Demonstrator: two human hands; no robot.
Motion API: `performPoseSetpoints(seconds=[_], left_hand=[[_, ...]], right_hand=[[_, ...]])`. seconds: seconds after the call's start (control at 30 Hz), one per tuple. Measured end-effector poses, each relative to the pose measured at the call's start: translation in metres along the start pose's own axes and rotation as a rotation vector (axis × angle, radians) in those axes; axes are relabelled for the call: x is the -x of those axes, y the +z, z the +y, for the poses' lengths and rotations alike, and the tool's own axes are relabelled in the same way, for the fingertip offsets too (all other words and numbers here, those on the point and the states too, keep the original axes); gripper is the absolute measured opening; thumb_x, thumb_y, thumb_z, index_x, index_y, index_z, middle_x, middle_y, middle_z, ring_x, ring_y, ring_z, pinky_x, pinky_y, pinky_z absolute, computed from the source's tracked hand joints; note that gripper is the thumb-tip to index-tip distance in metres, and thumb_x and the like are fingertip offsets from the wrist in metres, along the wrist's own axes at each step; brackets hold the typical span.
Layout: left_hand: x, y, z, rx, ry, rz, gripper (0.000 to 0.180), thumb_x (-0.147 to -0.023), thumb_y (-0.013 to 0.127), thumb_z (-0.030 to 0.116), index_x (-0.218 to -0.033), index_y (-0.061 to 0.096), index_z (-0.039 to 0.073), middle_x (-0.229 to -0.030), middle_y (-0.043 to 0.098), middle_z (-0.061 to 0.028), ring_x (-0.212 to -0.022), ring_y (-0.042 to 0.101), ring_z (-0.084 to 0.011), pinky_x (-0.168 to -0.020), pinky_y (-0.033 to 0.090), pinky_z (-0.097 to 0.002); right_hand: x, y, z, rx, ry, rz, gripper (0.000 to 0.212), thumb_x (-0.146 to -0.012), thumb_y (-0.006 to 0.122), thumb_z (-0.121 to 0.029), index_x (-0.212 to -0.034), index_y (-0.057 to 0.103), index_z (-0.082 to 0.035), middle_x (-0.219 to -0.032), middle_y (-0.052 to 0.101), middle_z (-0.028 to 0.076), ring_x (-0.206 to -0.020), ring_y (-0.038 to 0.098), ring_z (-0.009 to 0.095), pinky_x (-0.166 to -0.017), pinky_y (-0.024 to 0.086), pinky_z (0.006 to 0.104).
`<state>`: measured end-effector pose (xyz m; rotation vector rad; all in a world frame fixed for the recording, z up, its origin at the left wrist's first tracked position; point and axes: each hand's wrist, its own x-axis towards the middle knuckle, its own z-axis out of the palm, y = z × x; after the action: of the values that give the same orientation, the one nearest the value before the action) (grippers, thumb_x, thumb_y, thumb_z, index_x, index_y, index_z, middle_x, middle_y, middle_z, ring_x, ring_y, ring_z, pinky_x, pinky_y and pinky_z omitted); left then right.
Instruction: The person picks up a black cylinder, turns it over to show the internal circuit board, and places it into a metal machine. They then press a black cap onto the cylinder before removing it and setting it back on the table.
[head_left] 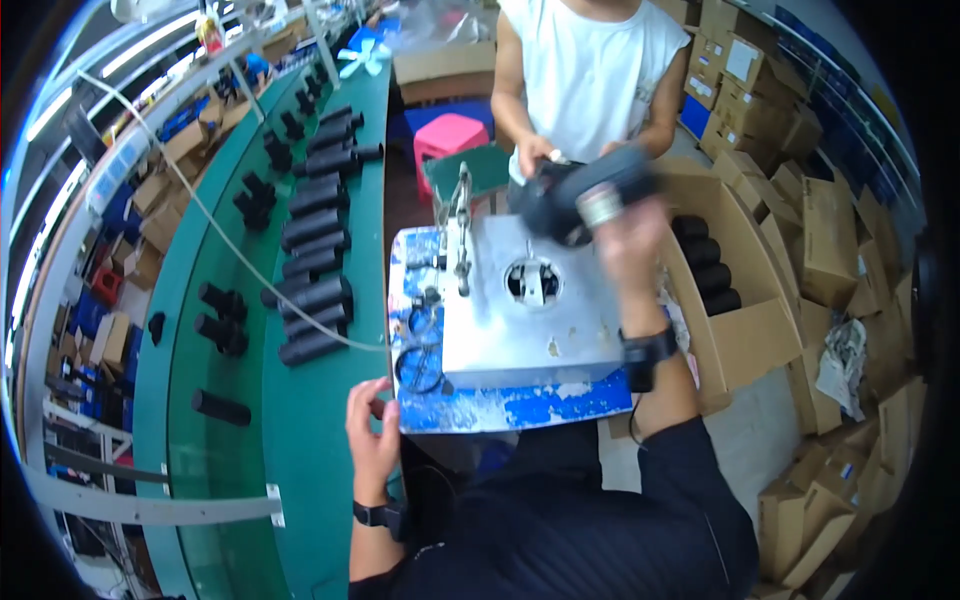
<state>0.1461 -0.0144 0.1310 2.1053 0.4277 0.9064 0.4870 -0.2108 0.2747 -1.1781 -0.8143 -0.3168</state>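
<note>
Raised over the right side of the metal fixture box, my right hand (635,245) grips a black cylindrical part (630,175), smeared by motion, with a pale band near my fingers. The silvery fixture box (500,340) has a round opening (534,283) in its top and a lever clamp (463,235) at its left. My left hand (372,440) is by the left edge of the blue worn table (500,408), fingers apart and partly curled, holding nothing. Across the table a person in a white sleeveless top (600,70) has their hands at a dark part (545,190), partly hidden by mine.
Left runs a green bench (310,430) with several black cylinders (315,270) in a row and smaller black parts (222,333) beyond. An open carton (750,340) holding black cylinders stands at right, among piled boxes (840,230). A pink stool (450,140) is behind the table.
</note>
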Motion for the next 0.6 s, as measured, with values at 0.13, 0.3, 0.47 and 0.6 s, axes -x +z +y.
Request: performPoseSetpoints(seconds=[0.13, 0.3, 0.47, 0.6], left_hand=[[0.027, -0.026, 0.024, 0.007, 0.036, 0.101, 0.046, -0.097, 0.079, 0.014, -0.140, 0.063, 0.006, -0.130, 0.064, -0.0085, -0.093, 0.059, -0.0154, -0.079, 0.050, -0.0297], [0.007, -0.007, 0.080, 0.067, 0.698, 0.373, 0.045, -0.084, 0.089, 0.016, -0.124, 0.071, 0.014, -0.120, 0.068, -0.0074, -0.092, 0.058, -0.0225, -0.075, 0.050, -0.0388], [0.029, -0.029, 0.068, -0.196, 0.764, 0.134, 0.059, -0.075, 0.092, 0.018, -0.129, 0.067, 0.018, -0.119, 0.068, -0.0055, -0.091, 0.059, -0.0231, -0.076, 0.048, -0.0385], [0.040, -0.038, 0.062, -0.272, 0.740, 0.150, 0.074, -0.067, 0.093, 0.017, -0.134, 0.063, 0.016, -0.119, 0.069, -0.0056, -0.097, 0.063, -0.0265, -0.079, 0.048, -0.0427]], right_hand=[[0.020, 0.018, -0.077, -0.007, -0.174, -0.267, 0.055, -0.093, 0.085, -0.033, -0.133, 0.062, -0.001, -0.123, 0.071, 0.015, -0.112, 0.072, 0.029, -0.099, 0.057, 0.0430], [0.149, 0.085, -0.059, 0.289, -0.698, -0.581, 0.036, -0.093, 0.076, -0.020, -0.128, 0.064, -0.018, -0.130, 0.074, 0.003, -0.119, 0.070, 0.023, -0.091, 0.045, 0.0447], [0.185, 0.105, -0.047, 0.226, -0.742, -0.522, 0.037, -0.094, 0.074, -0.017, -0.129, 0.063, -0.019, -0.129, 0.074, 0.003, -0.120, 0.070, 0.024, -0.091, 0.046, 0.0455], [0.188, 0.116, -0.043, 0.165, -0.769, -0.570, 0.046, -0.090, 0.079, -0.018, -0.132, 0.061, -0.019, -0.130, 0.073, 0.006, -0.118, 0.070, 0.024, -0.092, 0.047, 0.0469]])
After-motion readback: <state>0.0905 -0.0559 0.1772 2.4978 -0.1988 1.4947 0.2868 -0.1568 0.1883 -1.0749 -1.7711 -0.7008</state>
